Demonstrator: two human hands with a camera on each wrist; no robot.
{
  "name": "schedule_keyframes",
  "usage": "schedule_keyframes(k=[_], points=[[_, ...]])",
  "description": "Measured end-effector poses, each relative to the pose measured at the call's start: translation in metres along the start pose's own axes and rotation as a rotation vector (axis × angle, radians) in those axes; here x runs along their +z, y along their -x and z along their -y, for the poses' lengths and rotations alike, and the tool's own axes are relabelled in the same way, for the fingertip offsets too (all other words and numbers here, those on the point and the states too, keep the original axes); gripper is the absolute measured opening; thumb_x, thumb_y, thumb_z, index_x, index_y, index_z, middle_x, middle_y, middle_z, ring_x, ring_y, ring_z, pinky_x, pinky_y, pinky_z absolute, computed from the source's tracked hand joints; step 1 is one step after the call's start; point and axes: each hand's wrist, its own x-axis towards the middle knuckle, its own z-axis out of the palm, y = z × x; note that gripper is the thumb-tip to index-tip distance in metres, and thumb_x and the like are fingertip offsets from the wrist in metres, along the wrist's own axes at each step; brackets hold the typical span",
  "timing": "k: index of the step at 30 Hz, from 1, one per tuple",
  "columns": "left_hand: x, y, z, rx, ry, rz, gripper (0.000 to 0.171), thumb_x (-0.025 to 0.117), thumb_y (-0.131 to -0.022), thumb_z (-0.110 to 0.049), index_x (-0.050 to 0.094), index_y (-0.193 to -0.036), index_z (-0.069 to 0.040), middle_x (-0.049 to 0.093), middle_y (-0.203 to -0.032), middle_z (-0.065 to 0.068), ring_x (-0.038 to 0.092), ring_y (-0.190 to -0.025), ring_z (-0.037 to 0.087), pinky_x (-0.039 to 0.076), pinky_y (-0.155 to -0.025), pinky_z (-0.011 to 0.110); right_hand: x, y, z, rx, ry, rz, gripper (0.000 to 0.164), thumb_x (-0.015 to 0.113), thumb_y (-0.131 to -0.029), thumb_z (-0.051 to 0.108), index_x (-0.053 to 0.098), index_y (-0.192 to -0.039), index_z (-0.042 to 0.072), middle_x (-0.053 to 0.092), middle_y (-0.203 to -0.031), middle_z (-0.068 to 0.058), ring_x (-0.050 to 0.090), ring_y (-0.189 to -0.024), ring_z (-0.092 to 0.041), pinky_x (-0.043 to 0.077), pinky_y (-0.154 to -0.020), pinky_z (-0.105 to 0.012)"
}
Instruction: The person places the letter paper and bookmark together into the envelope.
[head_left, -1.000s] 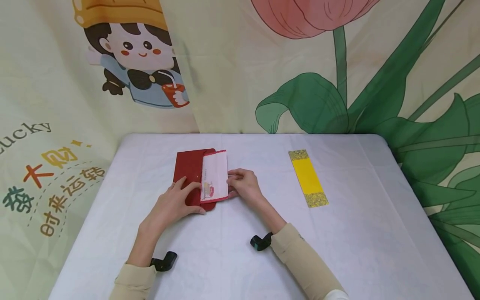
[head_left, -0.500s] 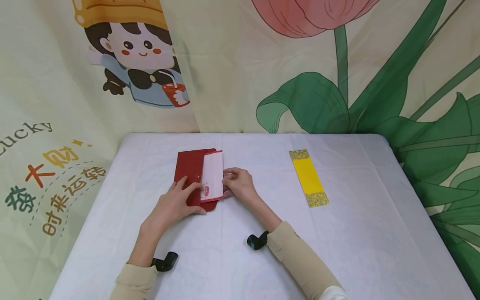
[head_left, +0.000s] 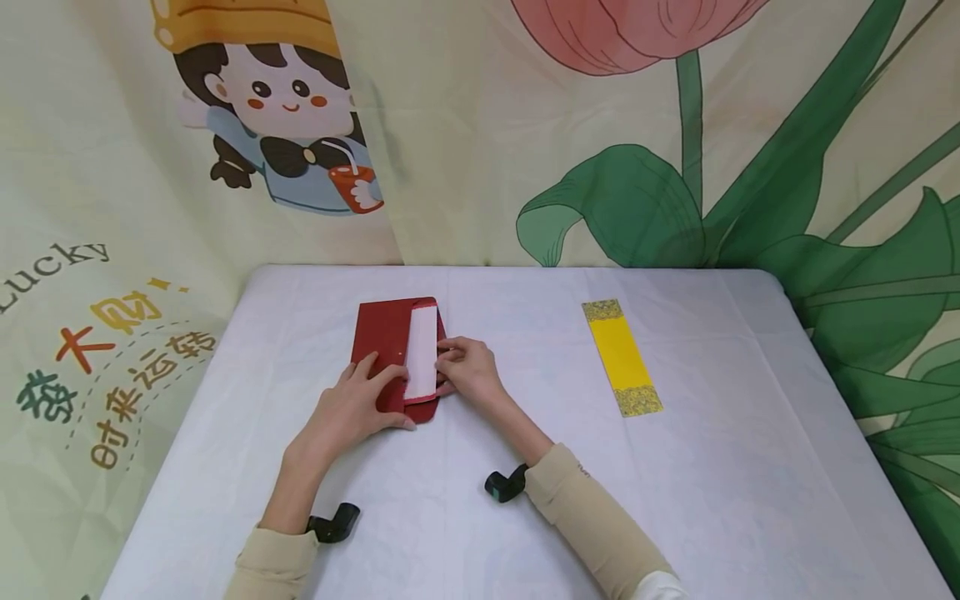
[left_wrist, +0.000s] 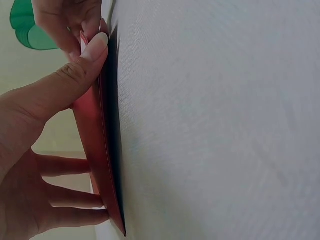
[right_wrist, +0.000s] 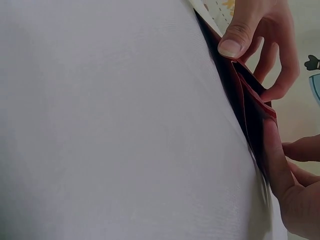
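Observation:
A dark red envelope (head_left: 381, 329) lies on the table with its mouth and rounded flap to the right. My left hand (head_left: 356, 400) holds it, fingers spread over its face and thumb at the near edge of the mouth. In the right wrist view, the left thumb (right_wrist: 231, 46) and forefinger sit either side of the gaping mouth. A white slip with red edges (head_left: 422, 354) sits partly inside the envelope, its right part showing. My right hand (head_left: 471, 371) pinches the slip's right edge. The slip's inner end is hidden by the envelope.
A yellow strip with patterned gold-grey ends (head_left: 622, 358) lies on the right of the white-covered table (head_left: 720, 467). Behind the table hangs a printed cloth (head_left: 457, 150) with a cartoon figure and a flower. Each wrist wears a black camera (head_left: 335, 523).
My right hand has moved left, and the white slip has slid further into the red envelope, so less of it shows. The left hand keeps its place on the envelope.

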Motion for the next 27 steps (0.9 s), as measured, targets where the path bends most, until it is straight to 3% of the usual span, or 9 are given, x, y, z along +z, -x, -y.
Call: schedule_keyframes(k=[10,27], points=[[0.001,-0.001,0.001,0.004,-0.008,-0.016,0.075,0.081,-0.07,-0.056,0.053,-0.133,-0.027,0.033,-0.151,0.025,0.036,-0.131,0.053,0.045,-0.085,0.071,0.011,-0.002,-0.001,-0.007,0.002,0.013,0.033,0.062,-0.088,-0.002,0.06,-0.122,-0.002,0.07,-0.088,-0.013,0.07,-0.066,-0.018,0.059,-0.055,-0.035],[0.001,-0.001,0.002,-0.003,-0.008,0.002,0.076,0.078,-0.07,-0.06,0.052,-0.134,-0.027,0.032,-0.152,0.025,0.035,-0.132,0.052,0.044,-0.085,0.072,0.026,-0.004,-0.001,-0.035,-0.011,0.041,0.033,0.059,-0.089,-0.005,0.059,-0.122,-0.005,0.071,-0.092,-0.02,0.073,-0.069,-0.028,0.059,-0.053,-0.036]])
